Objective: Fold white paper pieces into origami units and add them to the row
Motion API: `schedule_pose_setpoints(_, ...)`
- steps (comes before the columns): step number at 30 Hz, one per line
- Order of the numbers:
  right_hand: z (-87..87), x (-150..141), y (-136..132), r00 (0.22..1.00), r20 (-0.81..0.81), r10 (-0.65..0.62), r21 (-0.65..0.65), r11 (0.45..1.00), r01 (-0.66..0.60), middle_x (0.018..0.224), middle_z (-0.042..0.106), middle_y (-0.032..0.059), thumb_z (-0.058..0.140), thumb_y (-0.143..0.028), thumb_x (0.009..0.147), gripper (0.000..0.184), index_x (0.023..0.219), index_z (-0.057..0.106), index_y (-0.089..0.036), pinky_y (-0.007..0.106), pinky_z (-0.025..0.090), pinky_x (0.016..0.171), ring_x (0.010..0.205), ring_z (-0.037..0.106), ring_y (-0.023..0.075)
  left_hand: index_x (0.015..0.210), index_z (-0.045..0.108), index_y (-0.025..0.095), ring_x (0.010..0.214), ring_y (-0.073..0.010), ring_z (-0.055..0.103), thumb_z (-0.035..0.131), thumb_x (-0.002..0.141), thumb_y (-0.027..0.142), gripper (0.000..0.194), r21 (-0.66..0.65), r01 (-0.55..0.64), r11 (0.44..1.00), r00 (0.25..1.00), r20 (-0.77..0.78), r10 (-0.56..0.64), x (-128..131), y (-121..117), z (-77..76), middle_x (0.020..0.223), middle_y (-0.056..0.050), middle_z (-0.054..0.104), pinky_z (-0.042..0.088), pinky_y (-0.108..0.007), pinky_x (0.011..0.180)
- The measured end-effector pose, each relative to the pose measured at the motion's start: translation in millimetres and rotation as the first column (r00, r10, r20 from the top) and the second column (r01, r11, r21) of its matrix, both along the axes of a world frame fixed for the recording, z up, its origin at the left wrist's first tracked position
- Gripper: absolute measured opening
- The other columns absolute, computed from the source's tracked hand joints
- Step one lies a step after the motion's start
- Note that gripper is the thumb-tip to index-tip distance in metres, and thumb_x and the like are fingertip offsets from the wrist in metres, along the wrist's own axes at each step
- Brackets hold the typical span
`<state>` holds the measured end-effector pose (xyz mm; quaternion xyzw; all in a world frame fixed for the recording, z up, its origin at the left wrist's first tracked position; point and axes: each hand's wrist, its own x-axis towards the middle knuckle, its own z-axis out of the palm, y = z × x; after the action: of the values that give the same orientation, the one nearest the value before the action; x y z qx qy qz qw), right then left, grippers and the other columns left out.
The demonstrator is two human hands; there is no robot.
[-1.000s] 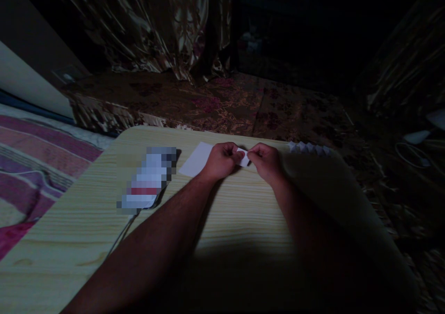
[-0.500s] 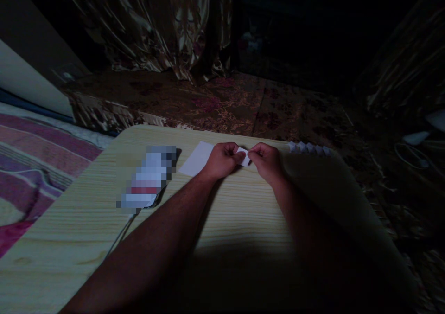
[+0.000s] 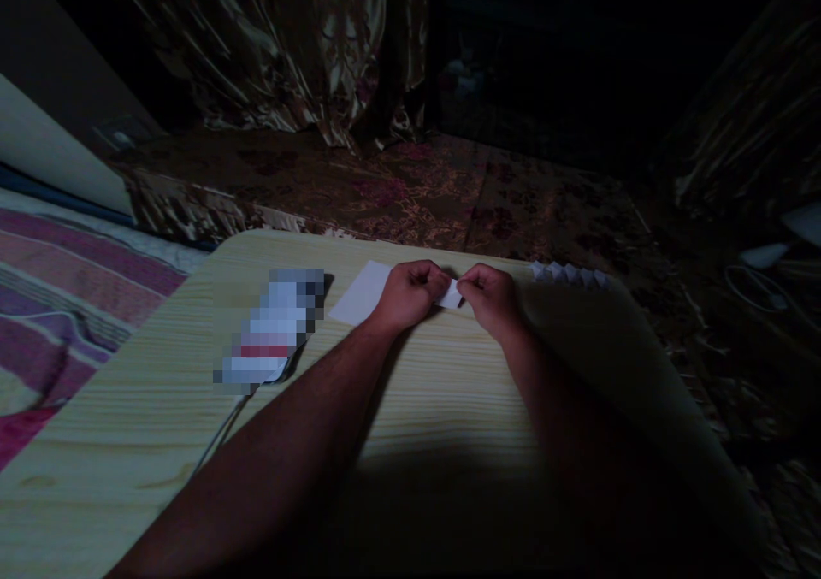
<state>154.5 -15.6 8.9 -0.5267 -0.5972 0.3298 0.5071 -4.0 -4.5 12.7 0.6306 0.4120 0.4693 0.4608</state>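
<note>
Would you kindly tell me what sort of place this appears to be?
Probably a bedroom in a home, dimly lit: striped bedding lies to the left of a light wood-grain table, and a shiny, draped curtain hangs beyond it.

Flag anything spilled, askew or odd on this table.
The phone-like device, left of the left hand, looks mostly pixelated, an oddity of the picture itself. Otherwise nothing stands out: the white folded pieces line up neatly.
</note>
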Motion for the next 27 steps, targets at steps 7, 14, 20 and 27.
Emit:
schedule_pose_setpoints(7, 1.7, -1.6, -1.4, 1.000, 0.008, 0.015, -0.012, 1.000, -0.015, 0.054, 0.054, -0.0042, 0.058, -0.023, 0.065, 0.006, 0.062, 0.058, -0.017, 0.021, 0.034, 0.049, 0.051, 0.047, 0.0095, 0.065, 0.063, 0.013, 0.053, -0.0092, 0.047, 0.061, 0.074, 0.028, 0.017, -0.010, 0.007, 1.000, 1.000, 0.015, -0.007, -1.3, 0.8, 0.4, 0.058, 0.000, 0.058, 0.036, -0.021, 0.051)
schedule_pose_setpoints(14, 1.9, -1.1, -1.1, 0.999, -0.035, 0.028, -0.019, 0.999, -0.029, 0.057, 0.056, -0.0030, 0.060, -0.026, 0.068, 0.010, 0.066, 0.060, -0.017, 0.022, 0.037, 0.051, 0.052, 0.049, 0.0097, 0.071, 0.067, 0.013, 0.057, -0.0105, 0.051, 0.064, 0.072, 0.028, 0.016, 0.006, -0.004, 1.000, 1.000, 0.011, 0.004, -0.8, -1.5, 3.8, 0.063, -0.001, 0.062, 0.039, -0.022, 0.054)
schedule_pose_setpoints(20, 3.0, -2.4, 2.0, 0.987, -0.157, -0.024, -0.049, 0.999, 0.017, 0.063, 0.058, -0.0023, 0.059, -0.031, 0.071, 0.019, 0.084, 0.061, -0.017, 0.021, 0.037, 0.049, 0.052, 0.049, 0.0091, 0.079, 0.067, 0.013, 0.049, -0.0093, 0.049, 0.068, 0.068, 0.032, 0.021, -0.087, -0.105, 0.991, 0.989, 0.096, 0.113, 0.5, 0.5, 0.8, 0.062, -0.001, 0.062, 0.037, -0.021, 0.046)
schedule_pose_setpoints(27, 3.3, -3.4, 0.2, 0.991, -0.131, 0.038, 0.001, 0.999, -0.038, 0.090, 0.063, 0.0020, 0.068, -0.032, 0.067, 0.035, 0.096, 0.055, -0.020, 0.021, 0.042, 0.053, 0.064, 0.055, 0.0097, 0.100, 0.064, 0.015, 0.050, -0.0113, 0.055, 0.066, 0.066, 0.022, 0.036, -0.070, -0.154, 0.986, 0.977, 0.137, 0.162, 1.7, 2.3, 0.6, 0.063, 0.000, 0.061, 0.042, -0.021, 0.047)
